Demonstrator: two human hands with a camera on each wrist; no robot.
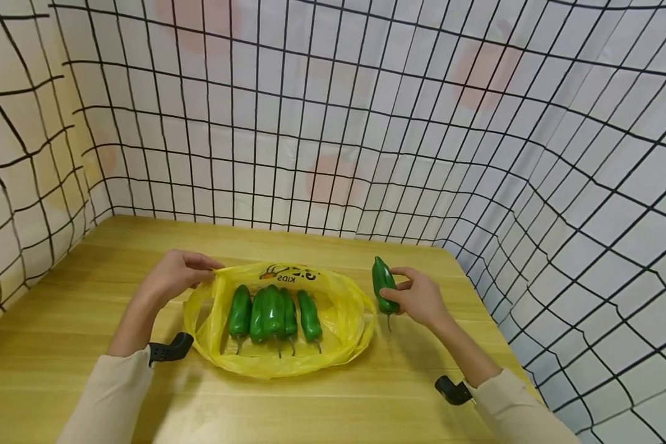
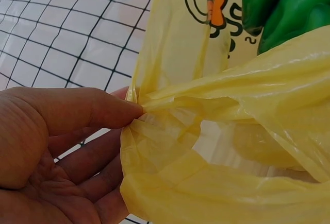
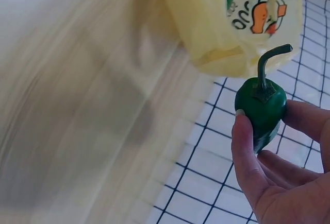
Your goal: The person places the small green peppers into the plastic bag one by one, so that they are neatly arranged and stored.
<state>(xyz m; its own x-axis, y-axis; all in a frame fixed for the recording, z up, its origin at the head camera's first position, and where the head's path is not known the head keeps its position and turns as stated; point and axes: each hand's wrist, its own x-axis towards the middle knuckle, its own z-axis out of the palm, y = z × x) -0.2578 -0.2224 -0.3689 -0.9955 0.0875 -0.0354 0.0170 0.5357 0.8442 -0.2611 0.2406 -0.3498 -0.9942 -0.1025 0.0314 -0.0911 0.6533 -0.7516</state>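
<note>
A yellow plastic bag [image 1: 333, 354] lies on the table with its mouth spread wide. Several green peppers [image 1: 274, 311] rest inside it side by side, stems toward the person. My left hand [image 1: 179, 273] pinches the bag's edge at its far left corner; in the left wrist view the thumb [image 2: 103, 109] presses the thin plastic against the fingers. To the right of the bag, my right hand [image 1: 419, 297] holds another green pepper [image 1: 383, 280] between thumb and fingers, its stem pointing down toward the person. The right wrist view shows this pepper's curved stem [image 3: 264, 69] up close.
The wooden table [image 1: 322, 410] carries the bag. Black wire grid panels [image 1: 311, 123] with pale printed sheeting behind them enclose the left, back and right sides. Black wrist-worn devices [image 1: 171, 348] sit at both sleeves.
</note>
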